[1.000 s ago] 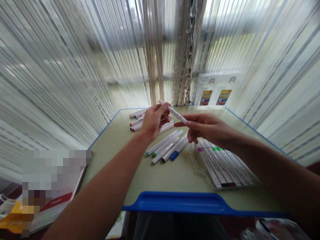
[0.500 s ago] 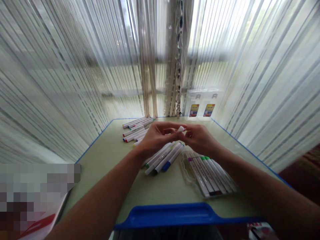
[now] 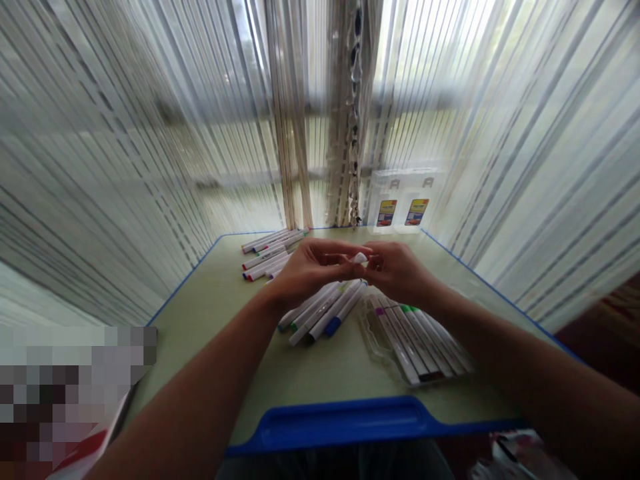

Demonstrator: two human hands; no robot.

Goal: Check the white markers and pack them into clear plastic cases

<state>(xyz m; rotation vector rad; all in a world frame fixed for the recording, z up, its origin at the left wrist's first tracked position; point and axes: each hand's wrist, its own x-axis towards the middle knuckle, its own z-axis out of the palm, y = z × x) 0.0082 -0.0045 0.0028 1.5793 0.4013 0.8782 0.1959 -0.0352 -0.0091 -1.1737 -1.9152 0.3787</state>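
My left hand [image 3: 307,270] and my right hand [image 3: 397,267] meet above the middle of the table, fingertips close together. Between them is a white marker [image 3: 360,258], seen nearly end-on, so most of its length is hidden. Fingers of both hands are pinched around it. Below my left hand lies a loose group of white markers [image 3: 325,312] with blue, black and green ends. A clear plastic case [image 3: 373,333] holding a row of markers [image 3: 413,340] lies under my right wrist; my forearm covers part of it.
More markers [image 3: 270,250] lie at the back left. An upright clear case [image 3: 403,200] with two labels stands at the back right, before string curtains [image 3: 320,120]. The table [image 3: 200,293] has a blue rim and a blue front tray [image 3: 345,423]. A blurred-out object [image 3: 65,400] is at left.
The whole view has shifted slightly, with the table and its things appearing a little higher. Both hands stay together around the marker, whose visible end looks slightly shorter.
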